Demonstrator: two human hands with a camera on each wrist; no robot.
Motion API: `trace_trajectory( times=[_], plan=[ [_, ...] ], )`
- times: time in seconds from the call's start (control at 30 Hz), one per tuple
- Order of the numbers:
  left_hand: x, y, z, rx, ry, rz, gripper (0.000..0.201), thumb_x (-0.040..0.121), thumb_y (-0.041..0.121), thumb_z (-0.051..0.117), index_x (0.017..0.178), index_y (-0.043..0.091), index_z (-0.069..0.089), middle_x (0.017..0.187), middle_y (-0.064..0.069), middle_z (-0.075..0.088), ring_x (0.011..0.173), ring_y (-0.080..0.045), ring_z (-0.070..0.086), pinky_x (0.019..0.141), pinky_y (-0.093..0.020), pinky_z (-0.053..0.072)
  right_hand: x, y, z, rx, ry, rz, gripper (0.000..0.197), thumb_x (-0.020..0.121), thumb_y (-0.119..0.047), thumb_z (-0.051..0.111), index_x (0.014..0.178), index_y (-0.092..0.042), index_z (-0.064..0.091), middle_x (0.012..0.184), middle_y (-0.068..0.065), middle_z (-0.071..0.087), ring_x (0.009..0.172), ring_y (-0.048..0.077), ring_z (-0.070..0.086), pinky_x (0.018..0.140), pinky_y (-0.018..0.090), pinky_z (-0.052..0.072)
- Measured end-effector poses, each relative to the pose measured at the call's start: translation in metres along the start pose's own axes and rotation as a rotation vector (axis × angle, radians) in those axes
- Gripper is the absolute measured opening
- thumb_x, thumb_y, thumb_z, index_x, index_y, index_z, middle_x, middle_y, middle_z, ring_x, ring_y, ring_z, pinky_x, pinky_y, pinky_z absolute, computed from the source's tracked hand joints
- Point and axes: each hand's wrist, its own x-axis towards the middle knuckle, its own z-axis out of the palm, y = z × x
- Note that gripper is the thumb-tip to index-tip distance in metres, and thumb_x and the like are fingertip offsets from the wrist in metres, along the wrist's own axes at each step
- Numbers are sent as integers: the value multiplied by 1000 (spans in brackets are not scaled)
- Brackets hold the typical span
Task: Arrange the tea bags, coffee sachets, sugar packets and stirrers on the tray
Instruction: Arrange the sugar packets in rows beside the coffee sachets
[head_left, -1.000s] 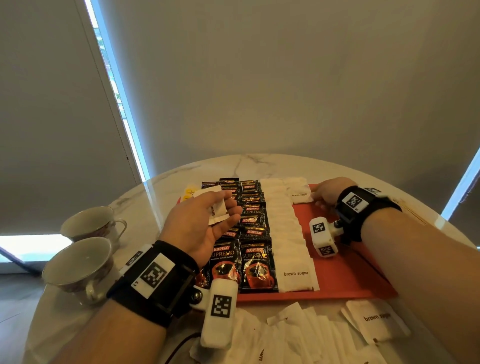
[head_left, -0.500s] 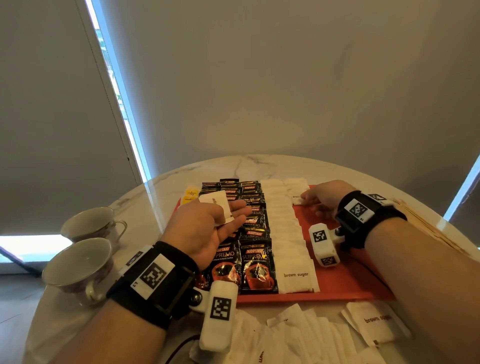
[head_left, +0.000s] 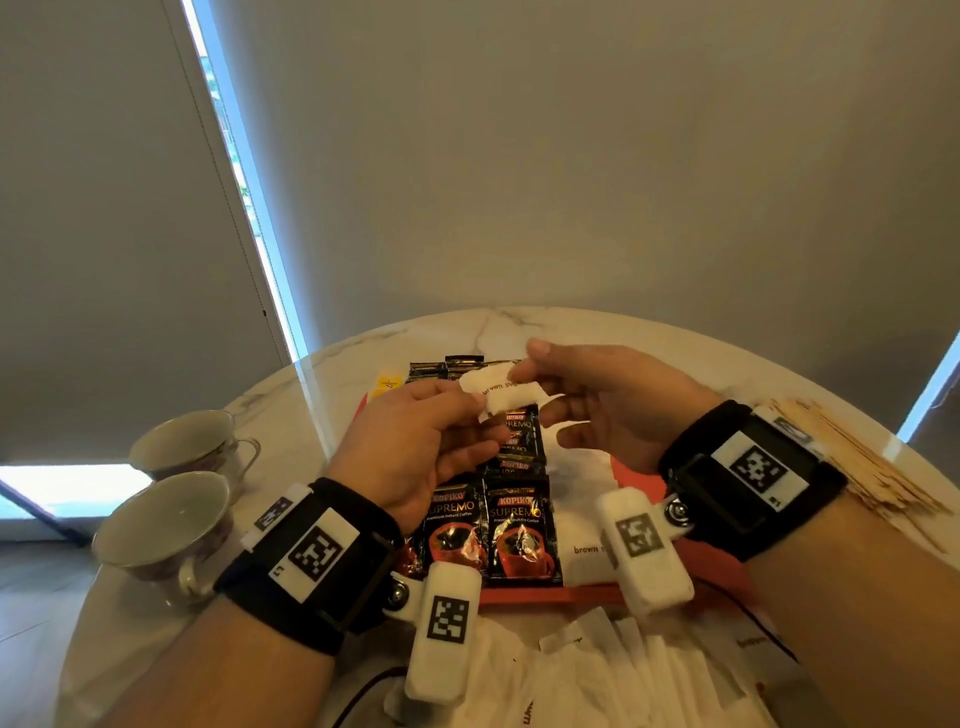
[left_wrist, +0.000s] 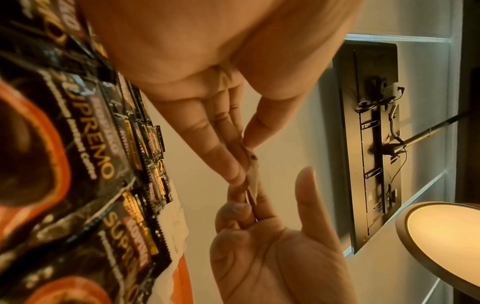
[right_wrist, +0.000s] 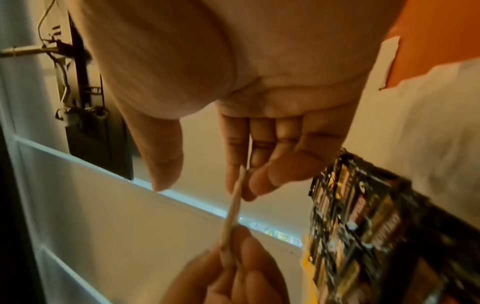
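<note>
Head view: coffee sachets (head_left: 521, 530) rowed on tray (head_left: 582, 592), both hands (head_left: 415, 447) (head_left: 613, 410) pinching one brown sugar packet (head_left: 501, 389); loose packets (head_left: 623, 670), stirrers (head_left: 852, 462) left.

Bare red tray (head_left: 631, 473) right of the sugar row – sachets (head_left: 521, 538) fill its left; cups (head_left: 166, 525) crowd the table's left edge.

Left grip (head_left: 426, 441), right grip (head_left: 597, 405) pinching together
</note>
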Motion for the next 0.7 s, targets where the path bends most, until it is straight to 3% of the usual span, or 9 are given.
trace_trajectory(
  times=[0.13,0.23,0.3,0.4,0.47,0.57,0.7],
  plan=[
    [1,0,-2,21,25,41,13,95,3,69,106,0,73,95,-16,79,77,-21,76,60,-24,63,3,9,12,47,103,-83,32,80,-8,80,109,-11,67,98,14,71,72,19,65,60,28,54],
    [2,-3,-2,43,59,68,12,94,0,69,105,2,72,104,-17,78,84,-23,78,60,-24,62,4,16,17,69,110,-95,38,81,6,76,113,-10,64,89,14,70,76,26,67,61,30,57],
    [3,-4,-2,39,80,115,15,92,-7,68,102,4,66,109,-17,76,89,-28,79,60,-24,61,3,17,19,88,115,-95,44,81,8,75,120,-9,63,83,10,69,79,29,69,61,30,59],
    [3,-3,-3,34,82,205,25,88,-15,67,91,9,58,110,-16,75,95,-33,78,63,-26,62,1,16,21,152,136,-99,46,82,7,75,124,-9,64,99,17,73,85,28,72,67,31,62],
    [2,-2,-3,101,59,254,25,86,-15,69,85,10,64,111,-13,75,99,-30,77,72,-30,63,-1,16,22,172,143,-101,41,83,6,73,122,-8,65,110,18,74,84,24,74,68,30,62],
    [-1,-4,-3,226,56,288,30,83,-11,74,85,19,80,107,-3,79,100,-23,77,85,-38,63,-3,18,24,144,112,-99,32,86,0,72,117,-5,67,108,15,75,85,22,73,72,30,62],
    [-5,-3,-1,220,62,249,31,82,-9,77,95,19,82,97,-1,81,89,-24,79,78,-38,64,-1,18,27,106,194,-94,23,93,-16,71,111,-1,68,95,12,77,78,23,70,71,34,59]
  ],
)
